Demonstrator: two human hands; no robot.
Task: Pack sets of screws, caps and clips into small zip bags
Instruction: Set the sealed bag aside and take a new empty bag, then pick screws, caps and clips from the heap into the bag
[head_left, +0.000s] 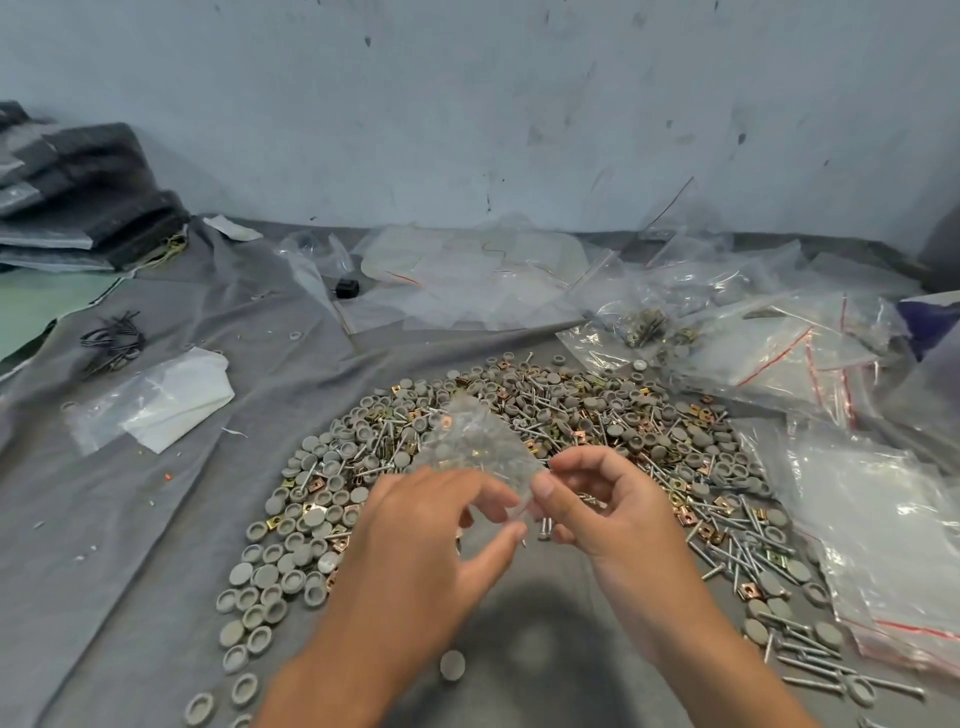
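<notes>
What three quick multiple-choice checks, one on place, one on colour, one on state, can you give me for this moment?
1. Where do the spare empty bags with red strips lie?
A. right of the pile
B. on the dark folded stack
C. under the hands

2. What colour are the round caps?
A. red
B. grey
C. white

3. How is the small clear bag held?
A. flat on the cloth
B. left hand only
C. between both hands

Answers: 1 A, they lie at the pile's right edge. 2 B, every cap looks grey. 3 C, the left hand and right hand both pinch its near end.

Bare grey cloth (171, 519) lies left of the hardware heap (519, 441); zip bags (872, 525) crowd right.
</notes>
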